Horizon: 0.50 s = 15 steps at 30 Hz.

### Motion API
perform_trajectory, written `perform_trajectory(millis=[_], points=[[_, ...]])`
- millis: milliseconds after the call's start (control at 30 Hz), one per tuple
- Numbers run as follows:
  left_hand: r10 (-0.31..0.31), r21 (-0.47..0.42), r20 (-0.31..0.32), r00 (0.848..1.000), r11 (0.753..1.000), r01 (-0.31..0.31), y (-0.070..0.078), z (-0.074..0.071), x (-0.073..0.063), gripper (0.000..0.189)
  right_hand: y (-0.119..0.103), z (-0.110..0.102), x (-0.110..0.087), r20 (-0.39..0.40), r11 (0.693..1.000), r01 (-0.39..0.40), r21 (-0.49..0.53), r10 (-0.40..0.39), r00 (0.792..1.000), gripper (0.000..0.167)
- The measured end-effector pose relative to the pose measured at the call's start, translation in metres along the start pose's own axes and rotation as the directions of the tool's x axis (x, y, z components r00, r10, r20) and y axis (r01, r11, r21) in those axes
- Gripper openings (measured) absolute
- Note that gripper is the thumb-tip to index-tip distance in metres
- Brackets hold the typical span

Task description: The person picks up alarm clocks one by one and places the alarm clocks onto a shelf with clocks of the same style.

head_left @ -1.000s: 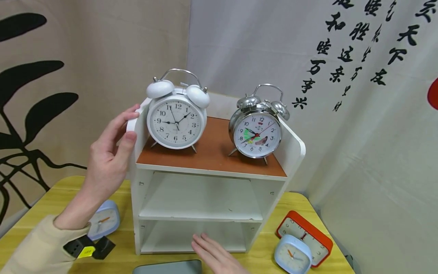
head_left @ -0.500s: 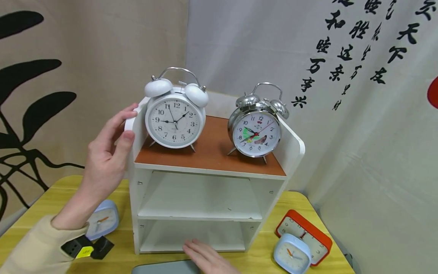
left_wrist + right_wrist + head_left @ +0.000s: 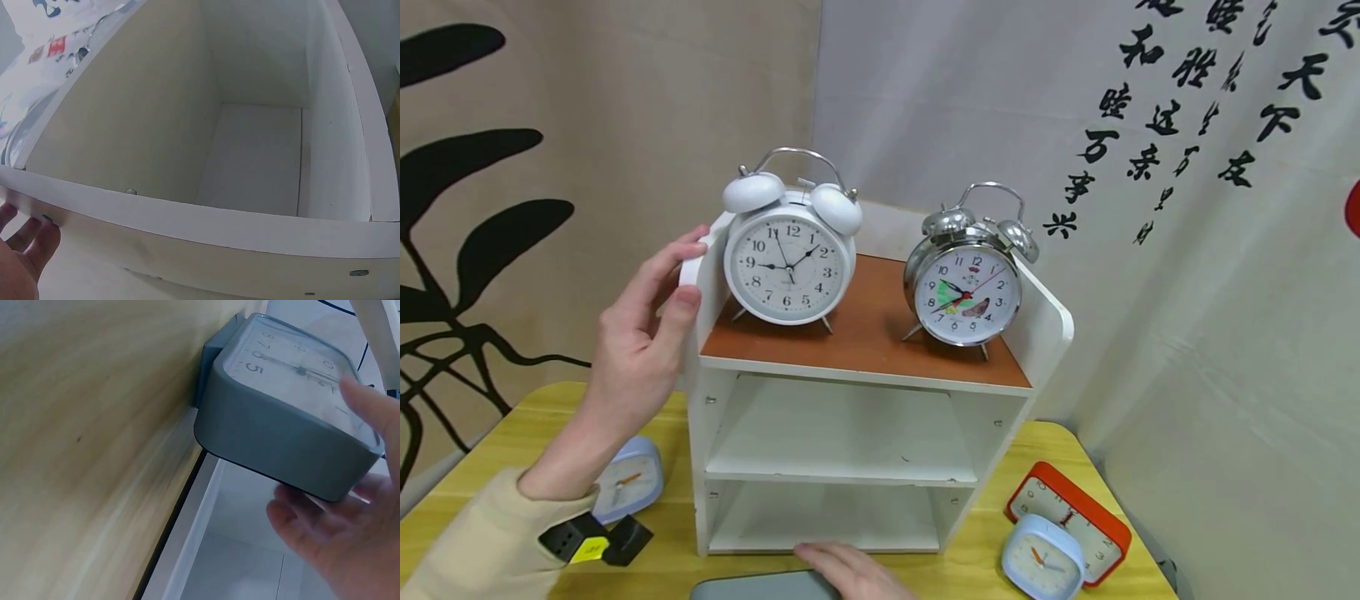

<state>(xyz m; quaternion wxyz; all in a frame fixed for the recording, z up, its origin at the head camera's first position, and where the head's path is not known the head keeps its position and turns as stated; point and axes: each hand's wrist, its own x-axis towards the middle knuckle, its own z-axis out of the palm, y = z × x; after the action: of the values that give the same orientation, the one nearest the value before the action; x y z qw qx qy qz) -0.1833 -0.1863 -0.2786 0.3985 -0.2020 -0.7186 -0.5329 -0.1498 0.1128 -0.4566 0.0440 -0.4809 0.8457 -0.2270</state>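
My left hand [image 3: 643,342] grips the upper left side panel of a white shelf unit [image 3: 842,429], fingers on its top edge and thumb on its front. In the left wrist view, the fingertips [image 3: 44,240] show beside that panel. Close by on the brown top stands a white twin-bell alarm clock [image 3: 790,267]. Down at the front, my right hand [image 3: 857,573] is at a grey rounded-square clock [image 3: 767,586]. The right wrist view shows the thumb [image 3: 369,403] spread over the dial side of the grey clock and the fingers beyond its back edge.
A silver twin-bell alarm clock [image 3: 966,292] stands at the right of the brown top. On the yellow wooden table [image 3: 662,533] are a light blue clock [image 3: 628,483] left of the shelf, and a red clock [image 3: 1097,504] behind another light blue clock [image 3: 1041,558] at right.
My right hand has come down and left, onto the far side of the grey clock. The left hand keeps its hold on the panel, and the clocks stay put.
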Motion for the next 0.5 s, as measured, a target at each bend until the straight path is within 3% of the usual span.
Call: perform_trajectory(millis=[267,500], points=[[0.000,-0.001,0.000,1.000,1.000,0.000,-0.0005,-0.0002,-0.0002,0.039,0.0014,0.0060,0.0012,-0.019,0.997,-0.005,0.080,0.006,1.000,0.049],[0.008,-0.003,-0.011,1.000,1.000,-0.008,-0.0003,-0.0001,0.0004,0.039,0.0004,0.0106,0.0004,-0.073,0.998,-0.002,0.070,0.007,0.997,0.045]])
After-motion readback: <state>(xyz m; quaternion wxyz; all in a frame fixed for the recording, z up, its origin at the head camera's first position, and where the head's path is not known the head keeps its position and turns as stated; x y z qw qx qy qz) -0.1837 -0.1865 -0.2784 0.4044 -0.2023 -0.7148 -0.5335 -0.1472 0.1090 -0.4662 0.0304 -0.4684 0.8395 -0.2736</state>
